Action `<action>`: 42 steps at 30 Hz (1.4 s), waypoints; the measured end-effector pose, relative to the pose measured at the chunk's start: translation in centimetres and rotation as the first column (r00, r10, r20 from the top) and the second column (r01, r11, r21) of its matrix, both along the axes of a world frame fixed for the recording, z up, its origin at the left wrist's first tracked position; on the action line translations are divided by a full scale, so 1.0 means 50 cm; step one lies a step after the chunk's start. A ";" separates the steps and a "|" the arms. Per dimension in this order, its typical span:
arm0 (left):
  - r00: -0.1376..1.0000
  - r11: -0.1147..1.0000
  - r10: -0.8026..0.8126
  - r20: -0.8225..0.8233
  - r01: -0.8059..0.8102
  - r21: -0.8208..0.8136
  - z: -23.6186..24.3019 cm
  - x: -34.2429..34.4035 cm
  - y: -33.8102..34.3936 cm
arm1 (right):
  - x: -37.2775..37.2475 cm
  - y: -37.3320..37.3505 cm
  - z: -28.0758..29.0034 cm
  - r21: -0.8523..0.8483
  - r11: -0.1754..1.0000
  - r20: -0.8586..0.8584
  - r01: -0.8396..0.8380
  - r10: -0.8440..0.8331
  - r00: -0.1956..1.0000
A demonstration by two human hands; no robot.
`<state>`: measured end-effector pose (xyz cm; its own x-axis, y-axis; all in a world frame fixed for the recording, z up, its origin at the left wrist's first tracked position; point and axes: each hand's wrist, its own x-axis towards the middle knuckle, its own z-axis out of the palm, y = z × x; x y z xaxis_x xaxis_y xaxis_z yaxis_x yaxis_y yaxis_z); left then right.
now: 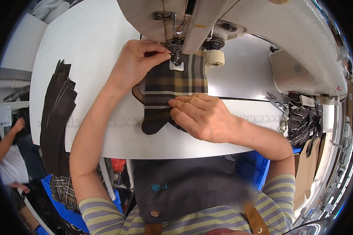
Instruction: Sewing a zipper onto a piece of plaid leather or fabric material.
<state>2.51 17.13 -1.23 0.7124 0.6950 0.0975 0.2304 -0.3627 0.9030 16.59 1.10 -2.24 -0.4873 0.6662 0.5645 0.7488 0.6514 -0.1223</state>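
A plaid fabric piece in brown, black and white lies under the presser foot of the sewing machine. Its near end shows dark, rounded cloth. My left hand is closed in a pinch just left of the presser foot, its thumb and forefinger tips by the needle area. What sits between those tips is too small to make out. My right hand rests on the near right part of the plaid piece, fingers together and curled, gripping the cloth and covering some of it.
Dark fabric strips lie in a stack on the left of the white table. Scissors and dark cloth pieces are at the right. Blue bins stand below. Another person is at far left.
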 end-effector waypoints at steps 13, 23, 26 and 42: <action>0.999 0.999 -0.036 0.035 0.034 0.034 -0.004 -0.003 -0.001 | -0.004 -0.006 -0.005 -0.018 0.999 -0.023 0.028 -0.028 0.999; 0.997 0.981 -0.072 0.010 0.069 0.180 -0.016 -0.001 -0.004 | -0.008 -0.007 -0.011 -0.038 0.998 -0.039 0.039 -0.041 0.998; 0.996 0.973 -0.069 -0.046 0.078 0.217 -0.014 -0.002 -0.005 | -0.009 -0.008 -0.007 -0.064 0.997 -0.035 0.048 -0.050 0.998; 0.993 0.585 -0.114 -0.010 0.075 0.807 -0.047 -0.012 -0.019 | 0.025 0.002 0.008 -0.143 0.988 -0.247 -0.060 0.023 0.969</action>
<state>1.90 16.16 -3.60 0.7514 0.2470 0.6118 0.1233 -0.9635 0.2375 17.86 1.18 -1.83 -0.3767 0.7331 0.5662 0.6568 0.6424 -0.3949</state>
